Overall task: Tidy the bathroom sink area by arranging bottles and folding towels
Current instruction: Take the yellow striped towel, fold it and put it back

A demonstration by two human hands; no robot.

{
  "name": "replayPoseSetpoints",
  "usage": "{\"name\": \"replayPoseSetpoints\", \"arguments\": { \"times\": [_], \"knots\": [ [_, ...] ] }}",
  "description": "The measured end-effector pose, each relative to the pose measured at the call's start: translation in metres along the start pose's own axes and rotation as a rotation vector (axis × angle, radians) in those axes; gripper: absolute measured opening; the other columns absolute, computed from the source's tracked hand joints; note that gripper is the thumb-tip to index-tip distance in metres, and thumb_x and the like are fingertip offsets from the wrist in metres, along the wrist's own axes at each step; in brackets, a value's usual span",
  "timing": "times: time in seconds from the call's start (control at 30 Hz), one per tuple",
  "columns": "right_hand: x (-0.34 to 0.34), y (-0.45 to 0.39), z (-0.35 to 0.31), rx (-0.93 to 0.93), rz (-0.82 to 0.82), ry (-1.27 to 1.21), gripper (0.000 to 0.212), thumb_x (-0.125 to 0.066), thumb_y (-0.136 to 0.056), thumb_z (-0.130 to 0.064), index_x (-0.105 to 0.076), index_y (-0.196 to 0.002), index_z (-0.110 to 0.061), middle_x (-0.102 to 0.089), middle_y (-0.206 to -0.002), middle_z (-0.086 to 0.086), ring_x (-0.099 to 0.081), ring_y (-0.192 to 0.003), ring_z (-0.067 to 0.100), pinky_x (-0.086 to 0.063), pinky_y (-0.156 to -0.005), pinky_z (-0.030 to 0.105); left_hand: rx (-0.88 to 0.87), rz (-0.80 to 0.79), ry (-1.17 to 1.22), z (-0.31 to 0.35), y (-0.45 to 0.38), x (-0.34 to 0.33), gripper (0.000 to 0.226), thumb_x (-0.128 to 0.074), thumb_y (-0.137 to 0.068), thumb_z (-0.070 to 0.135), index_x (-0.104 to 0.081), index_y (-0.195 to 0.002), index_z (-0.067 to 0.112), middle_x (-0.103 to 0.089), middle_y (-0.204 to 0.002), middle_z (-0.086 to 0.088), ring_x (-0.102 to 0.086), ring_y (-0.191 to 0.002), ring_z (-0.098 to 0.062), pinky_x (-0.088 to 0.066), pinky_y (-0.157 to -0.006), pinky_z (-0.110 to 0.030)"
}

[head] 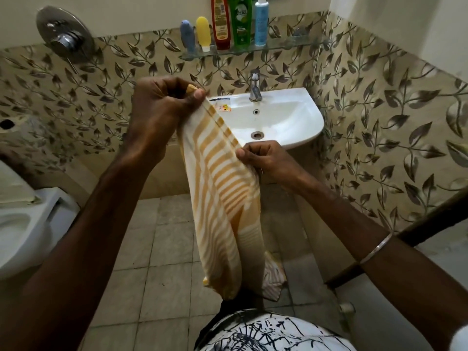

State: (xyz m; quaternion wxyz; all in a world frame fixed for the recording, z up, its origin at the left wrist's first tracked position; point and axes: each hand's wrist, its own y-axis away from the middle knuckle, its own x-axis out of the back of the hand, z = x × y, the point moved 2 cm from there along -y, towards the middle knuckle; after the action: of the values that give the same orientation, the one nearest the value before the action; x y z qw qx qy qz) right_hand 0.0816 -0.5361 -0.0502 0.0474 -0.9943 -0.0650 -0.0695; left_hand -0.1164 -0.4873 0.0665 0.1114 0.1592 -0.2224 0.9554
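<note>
A yellow and white striped towel (222, 198) hangs in front of me, doubled lengthwise, its lower end near my waist. My left hand (162, 110) pinches its top corner at chest height. My right hand (268, 158) grips the towel's right edge lower down, in front of the white sink (286, 122). On the glass shelf (291, 43) above the sink stand several bottles in a row: a blue-grey tube (188, 35), a yellow tube (203, 32), a red bottle (220, 21), a green bottle (240, 20) and a light blue bottle (261, 22).
A chrome tap (255, 86) sits at the sink's back. A shower valve (63, 36) is on the wall at upper left. A white toilet (22, 224) stands at the left with folded cloth (15, 191) on it. A dark wooden rail (430, 219) crosses the right side. Tiled floor lies below.
</note>
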Motion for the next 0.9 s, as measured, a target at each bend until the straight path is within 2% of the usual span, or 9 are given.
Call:
{"name": "replayPoseSetpoints", "arguments": {
  "times": [0.17,0.33,0.4,0.47,0.53,0.6,0.67,0.8,0.9],
  "knots": [
    [0.007,0.008,0.038,-0.067,-0.016,0.045,0.059,-0.068,-0.08,-0.058,-0.068,-0.091,0.0,-0.066,-0.086,0.007,-0.058,-0.08,0.021,-0.045,-0.07,0.033,0.037,0.136,0.015,-0.016,-0.005,0.02,0.008,-0.06,-0.096,0.017,-0.067,-0.1,0.016,-0.068,-0.102,0.001,-0.068,-0.09,-0.005,-0.057,-0.079,-0.022],
    [0.014,-0.003,0.026,0.025,0.14,0.037,0.024,-0.065,-0.095,-0.025,-0.07,-0.088,-0.002,-0.064,-0.081,0.002,-0.058,-0.077,0.008,-0.046,-0.073,0.023,0.147,0.124,0.053,-0.035,-0.006,0.018,0.006,-0.061,-0.095,0.018,-0.066,-0.095,0.022,-0.067,-0.1,0.005,-0.066,-0.095,-0.007,-0.057,-0.092,-0.033],
    [0.01,-0.009,0.008,0.073,0.125,0.12,0.022,-0.065,-0.096,-0.025,-0.072,-0.09,-0.005,-0.064,-0.082,-0.001,-0.057,-0.077,0.002,-0.044,-0.072,0.019,0.109,0.005,-0.033,-0.038,-0.002,0.006,0.018,-0.069,-0.09,0.024,-0.067,-0.106,0.018,-0.068,-0.1,0.006,-0.067,-0.092,-0.003,-0.056,-0.086,-0.024],
    [0.006,-0.016,-0.009,0.125,0.082,0.195,0.023,-0.064,-0.096,-0.026,-0.073,-0.094,-0.005,-0.064,-0.084,0.001,-0.056,-0.078,0.002,-0.043,-0.071,0.019,0.033,-0.208,-0.197,-0.039,0.005,-0.011,0.051,-0.076,-0.079,0.044,-0.064,-0.122,0.019,-0.068,-0.099,0.008,-0.066,-0.089,-0.001,-0.054,-0.077,-0.019],
    [0.004,-0.02,-0.024,0.193,0.061,0.226,0.019,-0.063,-0.097,-0.024,-0.073,-0.095,-0.008,-0.067,-0.084,0.002,-0.058,-0.078,0.005,-0.046,-0.07,0.02,-0.042,-0.4,-0.352,-0.041,0.011,-0.026,0.066,-0.076,-0.071,0.058,-0.065,-0.124,0.021,-0.069,-0.099,0.01,-0.067,-0.09,-0.004,-0.057,-0.074,-0.029],
    [0.004,-0.024,-0.031,0.233,0.063,0.225,0.017,-0.064,-0.097,-0.021,-0.073,-0.095,-0.007,-0.069,-0.084,0.01,-0.059,-0.078,0.009,-0.047,-0.069,0.023,-0.094,-0.442,-0.37,-0.046,0.012,-0.032,0.052,-0.076,-0.074,0.053,-0.075,-0.108,0.014,-0.075,-0.089,-0.001,-0.07,-0.077,-0.013,-0.058,-0.066,-0.045],
    [0.006,-0.024,-0.029,0.213,0.075,0.197,0.017,-0.065,-0.096,-0.021,-0.074,-0.092,-0.008,-0.068,-0.081,0.012,-0.057,-0.075,0.009,-0.045,-0.066,0.023,-0.103,-0.365,-0.299,-0.048,0.009,-0.03,0.045,-0.076,-0.076,0.048,-0.077,-0.091,0.006,-0.072,-0.075,-0.015,-0.063,-0.064,-0.017,-0.052,-0.058,-0.049],
    [0.012,-0.014,-0.002,0.068,0.056,0.12,0.027,-0.065,-0.095,-0.031,-0.068,-0.075,-0.013,-0.056,-0.064,-0.007,-0.047,-0.059,0.005,-0.036,-0.055,0.021,-0.048,-0.301,-0.186,-0.043,0.011,-0.029,0.007,-0.076,-0.084,0.024,-0.078,-0.088,0.017,-0.073,-0.077,-0.005,-0.062,-0.068,-0.012,-0.051,-0.06,-0.038],
    [0.016,0.004,0.031,-0.014,-0.005,0.112,0.042,-0.065,-0.089,-0.041,-0.066,-0.079,0.0,-0.059,-0.065,-0.004,-0.051,-0.058,0.004,-0.039,-0.055,0.017,0.052,-0.177,-0.077,-0.048,0.011,-0.02,0.007,-0.073,-0.087,0.015,-0.077,-0.089,0.02,-0.072,-0.077,0.007,-0.065,-0.069,-0.006,-0.052,-0.063,-0.022]
  ]
}}
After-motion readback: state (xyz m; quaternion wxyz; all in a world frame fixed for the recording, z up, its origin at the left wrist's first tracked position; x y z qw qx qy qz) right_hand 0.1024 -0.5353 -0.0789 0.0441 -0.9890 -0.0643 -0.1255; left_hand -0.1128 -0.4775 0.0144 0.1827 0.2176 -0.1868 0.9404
